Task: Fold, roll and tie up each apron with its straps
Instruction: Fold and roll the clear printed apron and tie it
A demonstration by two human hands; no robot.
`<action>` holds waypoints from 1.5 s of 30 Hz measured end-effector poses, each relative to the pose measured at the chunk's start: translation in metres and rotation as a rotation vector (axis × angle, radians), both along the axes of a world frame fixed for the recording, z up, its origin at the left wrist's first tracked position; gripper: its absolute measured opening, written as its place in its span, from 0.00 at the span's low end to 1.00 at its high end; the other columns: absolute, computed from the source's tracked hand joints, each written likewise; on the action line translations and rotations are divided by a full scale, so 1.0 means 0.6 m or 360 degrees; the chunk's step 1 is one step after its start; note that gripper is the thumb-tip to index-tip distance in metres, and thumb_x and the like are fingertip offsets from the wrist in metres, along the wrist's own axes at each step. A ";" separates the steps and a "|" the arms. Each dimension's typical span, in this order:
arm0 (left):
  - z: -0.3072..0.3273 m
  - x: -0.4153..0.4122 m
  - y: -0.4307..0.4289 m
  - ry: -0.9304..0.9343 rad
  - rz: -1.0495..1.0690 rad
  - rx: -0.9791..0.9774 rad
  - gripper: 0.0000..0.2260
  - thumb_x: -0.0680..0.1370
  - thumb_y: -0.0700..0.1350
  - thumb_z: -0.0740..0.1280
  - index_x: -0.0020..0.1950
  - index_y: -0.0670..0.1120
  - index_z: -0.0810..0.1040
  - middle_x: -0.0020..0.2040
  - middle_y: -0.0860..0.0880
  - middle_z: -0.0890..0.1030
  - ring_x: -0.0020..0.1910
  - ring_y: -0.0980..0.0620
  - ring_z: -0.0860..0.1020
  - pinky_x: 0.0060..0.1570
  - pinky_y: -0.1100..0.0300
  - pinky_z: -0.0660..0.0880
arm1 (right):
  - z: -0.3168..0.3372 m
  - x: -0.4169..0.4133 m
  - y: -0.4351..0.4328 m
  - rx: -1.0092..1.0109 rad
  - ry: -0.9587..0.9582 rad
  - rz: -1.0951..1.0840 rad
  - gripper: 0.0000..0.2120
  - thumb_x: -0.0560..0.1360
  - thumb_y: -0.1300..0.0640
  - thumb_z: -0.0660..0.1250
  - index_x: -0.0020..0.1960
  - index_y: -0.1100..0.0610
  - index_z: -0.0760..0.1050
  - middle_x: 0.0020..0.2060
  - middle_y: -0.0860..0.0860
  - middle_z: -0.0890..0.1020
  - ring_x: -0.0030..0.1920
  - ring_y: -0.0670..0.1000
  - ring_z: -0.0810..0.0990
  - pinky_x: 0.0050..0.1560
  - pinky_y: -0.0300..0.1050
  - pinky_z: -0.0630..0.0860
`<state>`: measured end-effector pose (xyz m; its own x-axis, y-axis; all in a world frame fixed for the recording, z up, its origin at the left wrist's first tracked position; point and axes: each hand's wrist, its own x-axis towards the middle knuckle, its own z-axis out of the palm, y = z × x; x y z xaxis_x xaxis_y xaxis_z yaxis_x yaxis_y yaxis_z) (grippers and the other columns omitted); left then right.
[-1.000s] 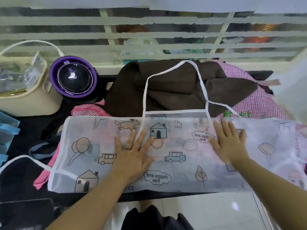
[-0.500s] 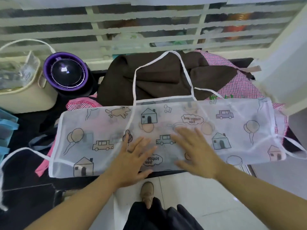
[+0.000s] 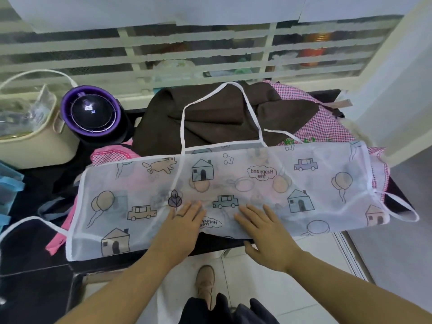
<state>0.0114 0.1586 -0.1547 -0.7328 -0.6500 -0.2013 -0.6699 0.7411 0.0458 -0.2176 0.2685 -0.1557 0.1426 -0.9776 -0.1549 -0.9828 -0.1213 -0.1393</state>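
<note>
The left hand (image 3: pixel 184 226) and right hand (image 3: pixel 268 232) are lying flat, fingers straight and gripping nothing, pressing the near edge of the sheer white cartoon-printed apron (image 3: pixel 304 183), which is lying folded into a long band across the black tabletop (image 3: pixel 30 251). The mesh is looking light, limp and slippery, so pinching the near hem with both hands is probably suiting the roll best. Its thin white neck loop (image 3: pixel 183 127) is trailing over the brown cloth pile (image 3: pixel 222 122) behind.

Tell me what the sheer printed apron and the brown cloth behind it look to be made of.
The sheer white cartoon-printed apron is probably thin synthetic mesh or voile with a matte finish: fainter prints from the folded layer beneath show through it. The crumpled dark brown cloth seems to be a thicker, opaque woven fabric, also matte, lying in soft heavy folds.
</note>
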 end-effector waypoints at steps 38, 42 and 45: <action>0.132 0.089 -0.225 -0.0591 0.0860 0.1105 0.11 0.78 0.42 0.58 0.55 0.44 0.77 0.53 0.44 0.78 0.49 0.51 0.74 0.51 0.57 0.69 | 0.150 -0.069 -0.275 0.1494 0.0459 -0.0270 0.08 0.75 0.61 0.63 0.53 0.61 0.76 0.42 0.50 0.75 0.42 0.47 0.75 0.41 0.33 0.73; 0.126 0.080 -0.231 -0.0649 0.0814 0.1090 0.15 0.80 0.43 0.56 0.62 0.41 0.76 0.60 0.43 0.77 0.57 0.48 0.75 0.50 0.60 0.67 | 0.174 -0.033 -0.286 0.1070 0.0456 -0.0077 0.15 0.70 0.53 0.64 0.55 0.56 0.76 0.45 0.50 0.79 0.47 0.53 0.79 0.42 0.44 0.76; 0.117 0.078 -0.239 -0.0688 0.0754 0.1110 0.10 0.80 0.43 0.56 0.53 0.45 0.77 0.43 0.47 0.76 0.38 0.55 0.70 0.37 0.63 0.65 | 0.159 0.031 -0.292 0.0815 0.0473 0.0145 0.05 0.74 0.54 0.62 0.48 0.54 0.72 0.48 0.51 0.78 0.51 0.55 0.78 0.46 0.45 0.69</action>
<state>0.0583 0.0153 -0.0843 -0.1945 -0.4913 -0.8490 -0.9566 0.2867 0.0532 -0.1988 0.0935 -0.0605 0.1009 -0.7540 -0.6491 -0.9774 -0.1970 0.0769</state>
